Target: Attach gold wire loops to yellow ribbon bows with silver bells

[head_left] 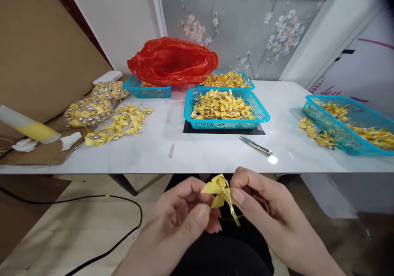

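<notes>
- Yellow bow (218, 187), with gold cord hanging from it, is held in front of the near table edge, above a lap in black clothing.
- Its right side is pinched between thumb and forefinger by the right hand (260, 200).
- Its left side is bordered by the curled fingers of the left hand (187, 210); whether it is also gripped there cannot be told.
- Beyond, on the white table (147, 155), a pair of snips (256, 146) is laid to the right.
- Behind the snips, a blue basket (227, 124) filled with yellow bows is set on a black mat (192, 129).
- Farther back, a second filled basket (246, 88) is seen, and a third (155, 92) is partly covered by a red plastic bag (172, 62).
- At the far right, more bows are held in another basket (344, 138).
- At the left, loose bows (124, 120) are heaped beside beaded bundles (89, 111).
</notes>
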A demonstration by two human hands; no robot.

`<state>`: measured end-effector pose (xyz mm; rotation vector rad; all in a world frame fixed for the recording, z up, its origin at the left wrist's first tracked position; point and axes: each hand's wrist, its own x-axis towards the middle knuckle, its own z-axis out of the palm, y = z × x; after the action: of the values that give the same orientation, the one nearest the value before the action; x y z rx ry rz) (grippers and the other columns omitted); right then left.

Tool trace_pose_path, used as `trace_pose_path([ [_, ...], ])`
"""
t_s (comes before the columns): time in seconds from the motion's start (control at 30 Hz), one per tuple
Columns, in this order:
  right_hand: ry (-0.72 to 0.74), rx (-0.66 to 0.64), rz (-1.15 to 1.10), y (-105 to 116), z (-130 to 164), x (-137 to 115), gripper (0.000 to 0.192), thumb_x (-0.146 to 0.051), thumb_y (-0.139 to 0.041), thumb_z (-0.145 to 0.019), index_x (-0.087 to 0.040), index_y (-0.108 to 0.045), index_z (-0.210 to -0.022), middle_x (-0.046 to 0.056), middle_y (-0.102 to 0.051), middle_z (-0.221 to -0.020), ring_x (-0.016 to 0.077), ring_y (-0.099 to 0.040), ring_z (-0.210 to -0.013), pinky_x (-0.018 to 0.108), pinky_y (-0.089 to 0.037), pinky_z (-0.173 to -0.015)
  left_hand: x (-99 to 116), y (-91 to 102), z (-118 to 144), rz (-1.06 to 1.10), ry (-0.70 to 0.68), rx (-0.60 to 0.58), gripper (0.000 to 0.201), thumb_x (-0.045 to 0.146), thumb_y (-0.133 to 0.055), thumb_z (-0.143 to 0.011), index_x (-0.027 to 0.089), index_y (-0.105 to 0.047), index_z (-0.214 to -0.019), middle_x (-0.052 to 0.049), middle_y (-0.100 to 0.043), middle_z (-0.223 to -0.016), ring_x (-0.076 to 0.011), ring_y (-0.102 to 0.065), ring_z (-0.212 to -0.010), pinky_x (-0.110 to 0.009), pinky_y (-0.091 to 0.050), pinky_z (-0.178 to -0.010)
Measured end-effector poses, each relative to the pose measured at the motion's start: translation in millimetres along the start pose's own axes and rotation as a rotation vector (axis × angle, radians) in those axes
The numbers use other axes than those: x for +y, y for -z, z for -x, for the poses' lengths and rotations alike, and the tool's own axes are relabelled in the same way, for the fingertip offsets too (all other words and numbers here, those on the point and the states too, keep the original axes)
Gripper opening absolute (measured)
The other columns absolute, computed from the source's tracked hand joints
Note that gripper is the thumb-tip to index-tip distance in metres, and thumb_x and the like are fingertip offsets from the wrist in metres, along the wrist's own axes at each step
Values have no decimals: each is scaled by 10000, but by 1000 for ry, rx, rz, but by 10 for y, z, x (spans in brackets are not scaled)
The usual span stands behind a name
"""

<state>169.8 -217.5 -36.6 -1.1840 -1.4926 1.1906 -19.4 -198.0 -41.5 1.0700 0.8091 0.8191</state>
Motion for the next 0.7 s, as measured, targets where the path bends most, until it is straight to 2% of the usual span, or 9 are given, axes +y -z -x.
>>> trace_pose_path([
  [0.07, -2, -25, -20, 5, 4, 5, 265, -350, -452, -1007, -214, -500, -784, -38, -431, -675, 115, -389, -574, 238, -306, -481, 21, -34, -4, 22, -28, 113, 363, 558, -730, -793, 217, -683, -907, -2, -677, -749, -138, -607, -673, -226, -517, -648],
  [0.13, 3, -41, -19, -1, 2, 5, 268, -353, -453, -1007, -210, -512, -789, -29, -467, -689, 117, -422, -588, 238, -329, -494, 32, -78, -20, 28, -44, 175, 312, 513, -748, -798, 222, -682, -888, 9, -684, -733, -123, -604, -633, -203, -520, -606],
  [0.23, 14, -58, 1, -23, -6, -11, 258, -330, -448, -1013, -206, -524, -801, -13, -542, -708, 121, -481, -608, 240, -371, -525, 17, -126, -54, -6, -50, 148, 200, 405, -733, -852, 218, -663, -839, 22, -685, -677, -107, -614, -598, -178, -514, -579],
  [0.33, 39, -48, 96, -40, -18, -21, 226, -265, -460, -1002, -202, -524, -795, -12, -563, -706, 114, -479, -591, 239, -363, -521, -18, -136, -78, -13, -44, 138, 157, 357, -691, -897, 219, -646, -835, 38, -673, -640, -94, -617, -573, -170, -512, -573],
  [0.43, 124, 2, 217, -40, -31, 0, 191, -188, -486, -972, -200, -523, -785, -27, -505, -710, 101, -438, -579, 235, -334, -509, -32, -121, -96, 36, -44, 124, 170, 328, -668, -918, 217, -625, -797, 61, -634, -606, -67, -561, -498, -152, -481, -507],
  [0.53, 204, 42, 246, -35, -43, 18, 161, -159, -497, -962, -201, -529, -810, -23, -502, -750, 104, -445, -615, 235, -345, -534, -8, -97, -113, 101, -14, 105, 233, 344, -682, -906, 207, -600, -735, 76, -576, -546, -51, -475, -436, -140, -437, -455],
  [0.6, 190, 40, 225, -35, -47, 5, 164, -167, -499, -965, -200, -531, -807, -29, -495, -736, 103, -435, -603, 239, -340, -531, 11, -73, -117, 93, -15, 104, 239, 386, -701, -882, 209, -622, -743, 71, -558, -553, -63, -459, -457, -148, -439, -457],
  [0.7, 100, 17, 165, -34, -55, -38, 192, -200, -484, -983, -199, -525, -795, -39, -477, -692, 99, -405, -566, 244, -323, -508, 13, -30, -102, -58, -68, 87, 246, 465, -703, -856, 221, -695, -830, 35, -598, -667, -102, -530, -582, -183, -487, -553],
])
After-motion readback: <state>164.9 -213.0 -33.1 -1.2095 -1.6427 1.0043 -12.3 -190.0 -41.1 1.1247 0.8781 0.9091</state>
